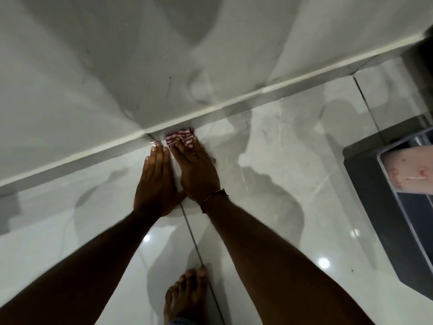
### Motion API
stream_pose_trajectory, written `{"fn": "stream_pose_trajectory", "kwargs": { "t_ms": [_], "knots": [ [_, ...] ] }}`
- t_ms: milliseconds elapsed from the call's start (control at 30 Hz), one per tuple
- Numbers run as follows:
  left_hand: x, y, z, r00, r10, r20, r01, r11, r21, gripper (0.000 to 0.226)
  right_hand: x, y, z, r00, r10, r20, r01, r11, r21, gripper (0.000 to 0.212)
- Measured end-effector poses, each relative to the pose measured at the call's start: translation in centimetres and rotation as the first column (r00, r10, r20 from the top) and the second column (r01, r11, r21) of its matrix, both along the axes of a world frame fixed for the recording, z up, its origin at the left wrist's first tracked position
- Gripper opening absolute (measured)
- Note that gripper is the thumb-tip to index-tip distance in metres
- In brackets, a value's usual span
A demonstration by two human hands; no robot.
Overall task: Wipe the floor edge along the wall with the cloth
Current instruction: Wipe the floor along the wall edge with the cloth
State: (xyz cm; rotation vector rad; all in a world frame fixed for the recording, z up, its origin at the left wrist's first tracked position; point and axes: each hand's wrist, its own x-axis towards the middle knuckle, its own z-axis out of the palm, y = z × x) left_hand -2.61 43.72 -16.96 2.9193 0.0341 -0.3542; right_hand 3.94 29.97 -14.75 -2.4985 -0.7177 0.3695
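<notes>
— Fingers first: how do they sit?

— Fingertips of the right hand lie flat and together on the cloth, pressing it down rather than gripping it. The left hand is flat too, fingers straight and closed side by side, holding nothing, palm on the floor just beside the right.

— And the cloth itself?

— A red-and-white striped wad, pushed into the line where floor meets the skirting at the foot of the wall. Most of it hides under the right fingers.

— How far along does the wiping look?

— Hard to judge. The tiles are glossy everywhere, so no wiped stretch stands out from an unwiped one. The cloth sits near the middle of the visible edge, so a fair run of edge lies to either side; likely much remains.

— Count things.

— Two hands, one cloth, one thread bracelet on the right wrist, one bare foot below, and one dark box-like object off to the right, well apart from the hands.
</notes>
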Motion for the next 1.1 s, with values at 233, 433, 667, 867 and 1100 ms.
{"fn": "stream_pose_trajectory", "kwargs": {
  "t_ms": [233, 433, 667, 867, 1100],
  "knots": [
    [0.2, -0.4, 0.0, 0.999, 0.047, 0.003, -0.047, 0.999, 0.009, 0.129, 3.8, -6.4, -0.2, 0.982, -0.147, 0.114, 0.137, 0.986, 0.091, 0.063],
    [-0.2, -0.6, -0.4, 0.996, 0.091, -0.012, -0.091, 0.996, 0.005, 0.129, 13.0, -19.8, -0.3, 0.925, -0.332, 0.185, 0.343, 0.939, -0.032, 0.065],
    [-0.1, -0.5, -0.8, 0.994, 0.104, -0.032, -0.104, 0.994, 0.025, 0.130, 17.6, -25.7, -0.6, 0.849, -0.502, 0.166, 0.514, 0.857, -0.038, 0.051],
    [0.1, -0.4, -0.7, 0.994, 0.099, -0.039, -0.097, 0.994, 0.054, 0.130, 23.2, -30.6, 0.9, 0.791, -0.591, 0.159, 0.612, 0.756, -0.232, 0.069],
    [0.2, -0.6, -0.2, 0.991, 0.101, -0.086, -0.096, 0.994, 0.060, 0.130, 19.6, -26.8, 0.8, 0.806, -0.582, 0.106, 0.591, 0.802, -0.094, 0.065]
  ]
}}
